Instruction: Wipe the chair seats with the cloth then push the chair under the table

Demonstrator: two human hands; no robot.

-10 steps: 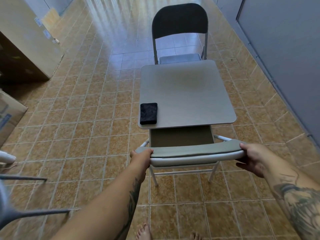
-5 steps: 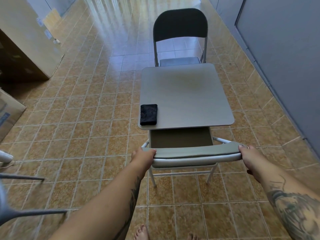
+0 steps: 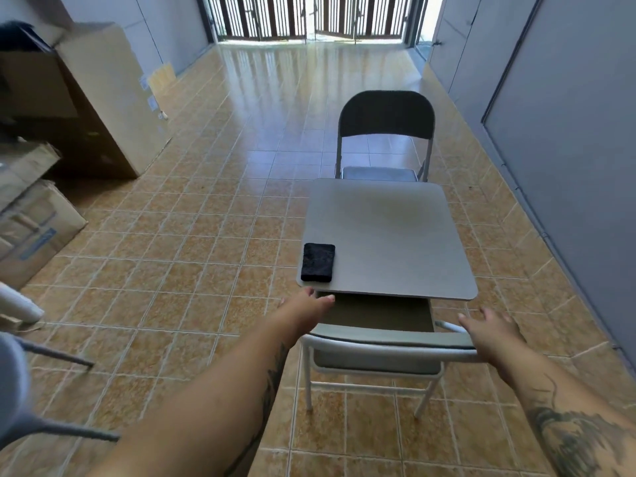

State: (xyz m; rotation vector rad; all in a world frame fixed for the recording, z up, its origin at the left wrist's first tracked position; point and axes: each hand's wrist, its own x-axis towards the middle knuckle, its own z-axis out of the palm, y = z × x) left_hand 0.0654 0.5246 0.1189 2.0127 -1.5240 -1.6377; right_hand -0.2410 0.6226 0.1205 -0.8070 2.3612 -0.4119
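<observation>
Tiled floor, cardboard boxes stacked far left. Grey table centre-right; far chair tucked at its far edge. Near chair seat is partly under the table's near edge, backrest toward the camera. Right hand rests open on the backrest's right end, fingers spread, not clenched. Left hand open, off the backrest, just below the table's near-left corner. Black cloth lies folded on that corner, released.

cloth on table near-left corner | chairs before/behind table
</observation>
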